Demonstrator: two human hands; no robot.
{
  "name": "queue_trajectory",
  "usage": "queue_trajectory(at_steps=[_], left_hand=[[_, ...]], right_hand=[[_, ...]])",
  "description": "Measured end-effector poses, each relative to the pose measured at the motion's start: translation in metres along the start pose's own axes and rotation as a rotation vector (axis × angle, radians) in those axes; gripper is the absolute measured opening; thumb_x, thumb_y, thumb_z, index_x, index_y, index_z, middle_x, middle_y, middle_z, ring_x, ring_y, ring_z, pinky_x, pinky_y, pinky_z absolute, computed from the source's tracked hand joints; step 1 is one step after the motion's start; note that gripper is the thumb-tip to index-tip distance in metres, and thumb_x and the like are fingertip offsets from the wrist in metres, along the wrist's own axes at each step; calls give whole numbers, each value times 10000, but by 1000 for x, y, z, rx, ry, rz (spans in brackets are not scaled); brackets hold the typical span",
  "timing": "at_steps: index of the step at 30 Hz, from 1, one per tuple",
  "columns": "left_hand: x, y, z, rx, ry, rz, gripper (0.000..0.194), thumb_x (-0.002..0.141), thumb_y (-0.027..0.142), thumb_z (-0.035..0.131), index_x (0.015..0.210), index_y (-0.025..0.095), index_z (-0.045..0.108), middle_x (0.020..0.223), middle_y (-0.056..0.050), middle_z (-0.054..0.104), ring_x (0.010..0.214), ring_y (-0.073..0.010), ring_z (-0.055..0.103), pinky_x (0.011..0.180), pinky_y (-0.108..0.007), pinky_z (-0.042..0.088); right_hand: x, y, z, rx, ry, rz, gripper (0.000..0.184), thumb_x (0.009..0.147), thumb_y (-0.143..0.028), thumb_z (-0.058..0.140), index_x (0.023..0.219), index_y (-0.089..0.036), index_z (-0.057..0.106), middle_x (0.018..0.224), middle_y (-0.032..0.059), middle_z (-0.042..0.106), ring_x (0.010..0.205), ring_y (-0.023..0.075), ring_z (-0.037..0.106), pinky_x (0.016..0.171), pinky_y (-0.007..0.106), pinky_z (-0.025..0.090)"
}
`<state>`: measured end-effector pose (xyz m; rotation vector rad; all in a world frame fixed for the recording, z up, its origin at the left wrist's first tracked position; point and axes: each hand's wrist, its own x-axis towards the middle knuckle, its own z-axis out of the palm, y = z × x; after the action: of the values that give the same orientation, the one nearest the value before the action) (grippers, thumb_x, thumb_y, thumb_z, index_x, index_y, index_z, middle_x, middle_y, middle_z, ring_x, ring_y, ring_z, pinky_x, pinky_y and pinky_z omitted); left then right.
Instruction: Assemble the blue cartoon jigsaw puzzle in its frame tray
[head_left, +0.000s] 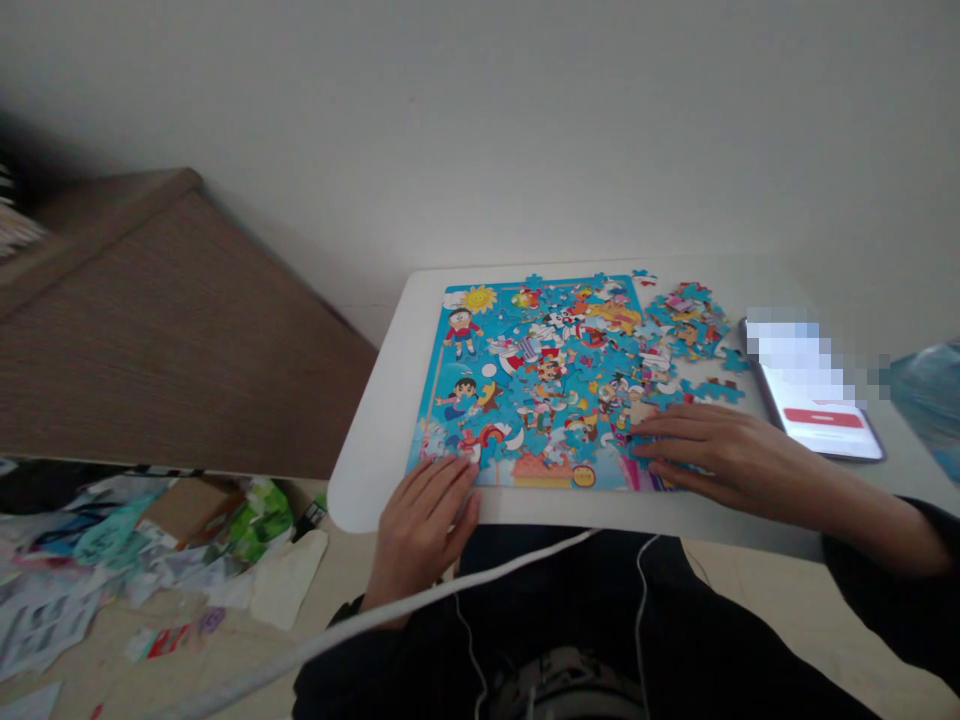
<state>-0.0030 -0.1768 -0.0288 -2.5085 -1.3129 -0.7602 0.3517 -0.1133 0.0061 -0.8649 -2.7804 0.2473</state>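
A jigsaw puzzle board (431,400) with a blue cartoon picture lies on the white table. Loose jigsaw pieces (686,325) are strewn over its middle and right side, and more are heaped past its right edge. My left hand (427,515) rests at the board's lower left corner, fingers stretched out flat with nothing in them. Across the lower right corner lies my right hand (712,450), its fingers extended over pieces near the edge. No piece is visibly gripped in it, though the undersides of the fingers are hidden.
A smartphone (817,400) with a lit screen lies right of the pieces. Beyond it is a clear plastic object (934,400). A white cable (420,600) crosses in front of my body. At left stands a brown wooden cabinet (165,340), with bags and papers (172,540) on the floor.
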Motion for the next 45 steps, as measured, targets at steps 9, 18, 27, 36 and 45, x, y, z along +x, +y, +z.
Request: queue_trajectory(at_steps=[9, 18, 27, 36, 45], left_hand=[[16, 30, 10, -43, -25, 31, 280, 902, 214, 508, 1144, 136, 624, 1113, -82, 695, 1074, -208, 629, 936, -364, 519], [30, 40, 22, -21, -257, 25, 457, 945, 407, 436, 1316, 152, 518, 1370, -102, 526, 1289, -261, 458, 1053, -440, 405], [39, 35, 21, -21, -185, 43, 399, 942, 428, 432, 1223, 207, 609, 1259, -73, 616, 1200, -281, 520, 1019, -468, 402], [61, 46, 32, -10, -274, 108, 510, 954, 506, 352, 1350, 214, 488, 1402, -57, 498, 1307, -278, 417, 1070, -469, 309], [60, 43, 40, 3, -305, 136, 514, 959, 489, 349, 1369, 201, 465, 1427, -53, 467, 1337, -277, 375, 1078, -456, 279]], right_hand=[[16, -17, 6, -79, 0, -86, 317, 938, -238, 430, 1198, -214, 611, 1174, 49, 663, 1120, 210, 578, 945, 381, 478], [18, -32, 25, -86, -53, -95, 502, 919, -343, 477, 1412, -289, 399, 1383, 33, 516, 1313, 251, 406, 1062, 485, 351], [-1, -2, 6, -98, -22, 61, 508, 959, -355, 394, 1451, -248, 328, 1490, 69, 363, 1373, 246, 298, 1075, 477, 346], [-25, 46, 11, -180, 41, 283, 536, 951, -417, 390, 1460, -273, 303, 1465, 40, 408, 1374, 274, 289, 1069, 537, 330], [-46, 46, 3, -132, 36, 360, 456, 964, -384, 357, 1394, -254, 433, 1406, 43, 486, 1320, 255, 396, 1036, 507, 388]])
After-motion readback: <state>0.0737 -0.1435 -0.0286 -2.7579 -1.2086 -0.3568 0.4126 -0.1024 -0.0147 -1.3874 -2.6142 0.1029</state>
